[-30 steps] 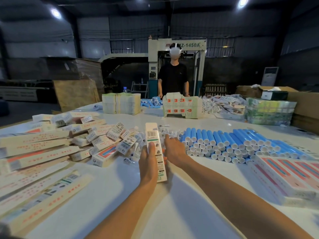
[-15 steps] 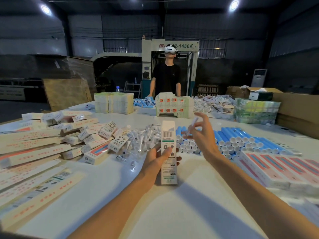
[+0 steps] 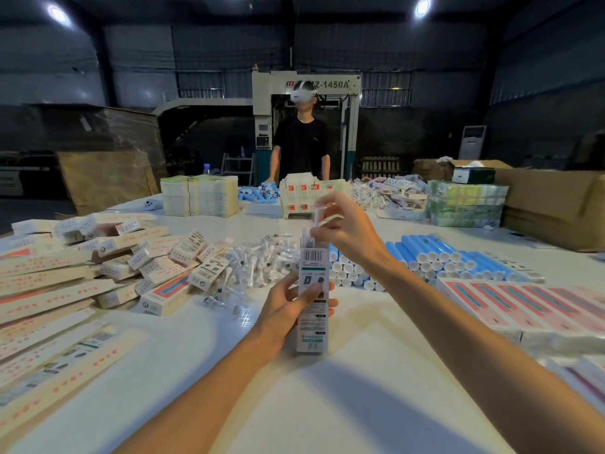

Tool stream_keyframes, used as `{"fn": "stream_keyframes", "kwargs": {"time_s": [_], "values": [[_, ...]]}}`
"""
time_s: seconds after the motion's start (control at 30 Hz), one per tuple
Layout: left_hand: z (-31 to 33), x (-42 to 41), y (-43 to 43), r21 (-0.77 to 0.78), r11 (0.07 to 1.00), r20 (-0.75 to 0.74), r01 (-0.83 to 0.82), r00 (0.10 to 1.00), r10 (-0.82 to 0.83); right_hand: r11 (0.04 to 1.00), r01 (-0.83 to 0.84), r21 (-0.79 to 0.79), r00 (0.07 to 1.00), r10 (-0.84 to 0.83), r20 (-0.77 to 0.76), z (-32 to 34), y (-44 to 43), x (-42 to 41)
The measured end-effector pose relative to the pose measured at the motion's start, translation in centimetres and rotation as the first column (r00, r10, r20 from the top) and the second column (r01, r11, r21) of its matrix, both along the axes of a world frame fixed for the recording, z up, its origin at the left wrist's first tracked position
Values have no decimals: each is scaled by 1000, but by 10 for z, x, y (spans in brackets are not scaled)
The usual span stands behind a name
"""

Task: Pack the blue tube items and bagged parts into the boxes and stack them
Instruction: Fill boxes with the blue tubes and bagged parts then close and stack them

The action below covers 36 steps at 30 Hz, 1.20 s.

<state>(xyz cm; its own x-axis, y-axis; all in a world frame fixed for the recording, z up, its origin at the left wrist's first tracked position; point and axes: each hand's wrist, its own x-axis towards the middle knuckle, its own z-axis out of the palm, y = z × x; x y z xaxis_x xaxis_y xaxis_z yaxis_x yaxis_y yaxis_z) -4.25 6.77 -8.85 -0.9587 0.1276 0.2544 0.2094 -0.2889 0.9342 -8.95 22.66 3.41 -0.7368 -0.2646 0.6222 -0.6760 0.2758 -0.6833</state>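
Note:
My left hand (image 3: 288, 309) grips a tall white box (image 3: 312, 296) that stands upright on the white table (image 3: 327, 404), its top end open. My right hand (image 3: 343, 227) pinches a small clear bagged part (image 3: 317, 217) right above the box's open top. Behind the box lies a pile of clear bagged parts (image 3: 262, 260). A stack of blue tubes (image 3: 425, 260) with white caps lies to the right of it.
Flat and folded boxes (image 3: 98, 257) are heaped at the left. Packed pink-and-blue boxes (image 3: 523, 309) are stacked at the right. Another person (image 3: 301, 145) stands at the table's far side, behind stacks of cartons (image 3: 199, 194). A cardboard crate (image 3: 553, 204) sits at the far right.
The box went from lying flat under my left hand to standing upright. My right hand picked up a bagged part from the pile and brought it over the box's open top.

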Motion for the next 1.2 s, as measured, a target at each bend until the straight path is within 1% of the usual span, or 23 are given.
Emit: {"fn": "stream_keyframes", "kwargs": {"time_s": [0.03,0.1,0.17,0.23,0.3,0.33,0.37,0.47,0.57,0.63,0.7,0.8,0.93,1.07,1.13,1.2], "values": [[0,0,0,-8,1000,-2,-3,1000,3,1000,-1,19,1000,1,10,-2,-1,-1],[0,1,-1,-25,1000,-6,-9,1000,9,998,14,66,1000,-12,-19,-5,-3,-2],[0,0,-1,-50,999,-18,-18,1000,17,987,70,143,994,-56,-96,-9,-3,-1],[1,0,-2,-90,995,-43,-46,998,42,957,158,243,976,-114,-184,-16,-2,0],[1,0,-4,-138,986,-75,-95,993,86,946,153,286,974,-96,-204,-26,1,5],[1,0,-4,-162,979,-89,-120,990,106,955,134,265,976,-81,-201,-32,4,8],[2,0,-5,-181,974,-101,-136,988,119,970,120,212,977,-78,-196,-39,7,11],[1,1,-3,-198,966,-146,-167,980,139,994,107,2,988,-106,-108,-60,19,18],[2,3,-1,-177,966,-222,-187,964,146,999,10,-54,1000,-10,-10,-77,20,22],[4,5,-2,-184,962,-281,-200,949,144,994,-59,-95,998,61,17,-85,16,25],[6,6,-4,-217,954,-314,-208,940,134,988,-90,-125,995,94,27,-86,14,28],[8,6,-6,-265,941,-353,-208,930,106,986,-112,-121,992,117,38,-85,16,29],[10,4,-7,-325,905,-453,-273,885,105,988,-127,-83,991,130,39,-81,21,28],[10,2,-12,-390,856,-487,-339,865,121,995,-99,17,995,99,-8,-77,21,25],[9,1,-13,-403,844,-491,-353,862,127,993,-105,60,994,105,-3,-74,20,25],[10,0,-15,-417,842,-481,-343,869,116,990,-140,10,989,140,46,-69,19,26]]}}
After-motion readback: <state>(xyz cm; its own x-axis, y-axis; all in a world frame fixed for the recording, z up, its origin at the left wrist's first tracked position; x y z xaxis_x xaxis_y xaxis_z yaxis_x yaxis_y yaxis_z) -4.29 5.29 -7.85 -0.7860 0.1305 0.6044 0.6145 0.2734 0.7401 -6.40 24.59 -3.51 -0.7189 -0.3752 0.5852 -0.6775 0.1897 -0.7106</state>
